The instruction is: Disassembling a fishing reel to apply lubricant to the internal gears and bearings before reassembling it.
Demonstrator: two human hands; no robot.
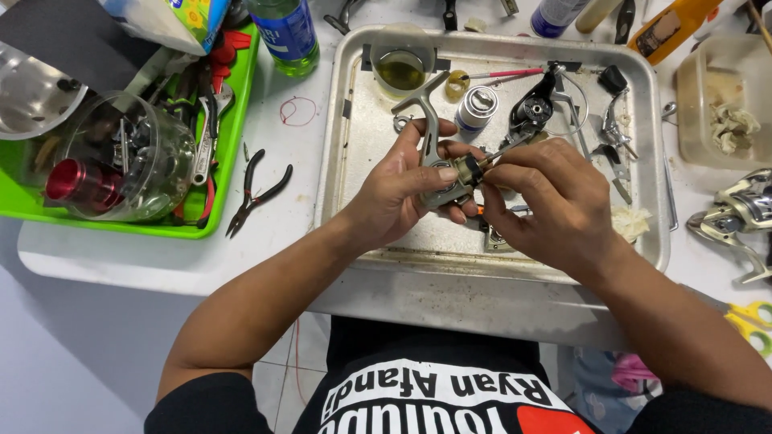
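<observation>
1. My left hand grips the grey metal fishing-reel body, held above the dented steel tray.
2. My right hand pinches a small dark round part at the body's right side.
3. Black-handled pliers lie on the white surface, left of the tray.

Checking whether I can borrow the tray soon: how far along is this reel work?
Done: parts lie loose in the metal tray. In hand: left hand grips the grey reel body while right hand works a small dark part. Left: the black rotor remains unmounted.
</observation>
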